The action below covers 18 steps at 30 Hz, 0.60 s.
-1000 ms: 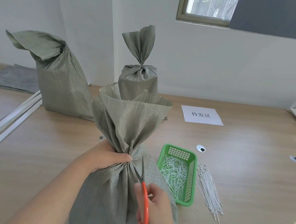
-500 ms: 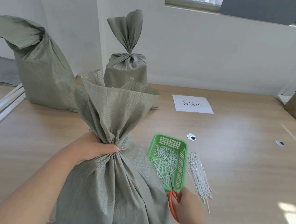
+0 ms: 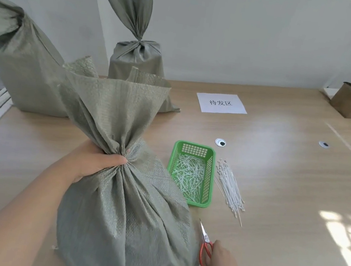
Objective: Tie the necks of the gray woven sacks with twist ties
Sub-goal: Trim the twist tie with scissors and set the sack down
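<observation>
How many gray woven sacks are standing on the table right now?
3. The front sack, neck gripped by the left hand; the back-left sack, top folded over; the back-centre sack, neck cinched. Others may lie outside the view.

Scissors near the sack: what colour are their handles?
Orange-red; the scissors show best in the head view.

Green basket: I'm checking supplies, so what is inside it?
Inside the green basket lies a loose heap of short white tie pieces. They cover most of its floor, so anything beneath them cannot be seen.
</observation>
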### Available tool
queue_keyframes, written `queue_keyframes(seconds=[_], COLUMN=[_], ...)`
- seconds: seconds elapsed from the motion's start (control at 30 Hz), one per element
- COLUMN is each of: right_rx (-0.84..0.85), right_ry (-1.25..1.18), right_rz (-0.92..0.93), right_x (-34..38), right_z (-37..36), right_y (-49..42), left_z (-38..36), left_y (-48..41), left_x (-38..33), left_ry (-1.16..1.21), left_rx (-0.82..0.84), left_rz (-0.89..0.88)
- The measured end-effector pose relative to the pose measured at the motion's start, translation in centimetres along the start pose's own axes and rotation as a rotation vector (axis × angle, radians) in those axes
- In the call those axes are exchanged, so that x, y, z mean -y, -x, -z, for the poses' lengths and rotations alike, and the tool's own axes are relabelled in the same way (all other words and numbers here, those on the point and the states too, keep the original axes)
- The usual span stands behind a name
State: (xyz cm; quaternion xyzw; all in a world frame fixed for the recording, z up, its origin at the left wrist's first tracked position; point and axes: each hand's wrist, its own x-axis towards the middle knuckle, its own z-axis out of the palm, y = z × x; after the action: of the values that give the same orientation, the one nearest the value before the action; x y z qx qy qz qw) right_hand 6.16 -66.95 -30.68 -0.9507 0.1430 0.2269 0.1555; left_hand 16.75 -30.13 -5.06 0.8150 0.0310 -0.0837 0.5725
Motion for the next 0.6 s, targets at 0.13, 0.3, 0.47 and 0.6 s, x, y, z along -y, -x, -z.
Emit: queue_keyframes(seconds=[0.13, 0.3, 0.47, 0.6], right_rx=[-0.032, -0.03, -0.054, -0.216], right_ry=[-0.027, -0.038, -0.105, -0.361], right_rz=[0.003, -0.007, -0.03, 0.095], right_x=[-0.4, -0.1, 1.8, 5.9], right_z=[-1.3, -1.3, 1.9, 6.1], right_y=[-0.4, -0.4, 0.0, 0.7], left_z=[0.1, -0.1, 0.2, 0.6], left_y=[0.1, 0.4, 0.9, 1.0], left_x=[0.0, -0.2, -0.5, -1.1], left_ry=[-0.007, -0.042, -0.184, -0.357], left_rx=[0.0, -0.01, -0.023, -0.019], left_rz=[-0.005, -0.029, -0.102, -0.17])
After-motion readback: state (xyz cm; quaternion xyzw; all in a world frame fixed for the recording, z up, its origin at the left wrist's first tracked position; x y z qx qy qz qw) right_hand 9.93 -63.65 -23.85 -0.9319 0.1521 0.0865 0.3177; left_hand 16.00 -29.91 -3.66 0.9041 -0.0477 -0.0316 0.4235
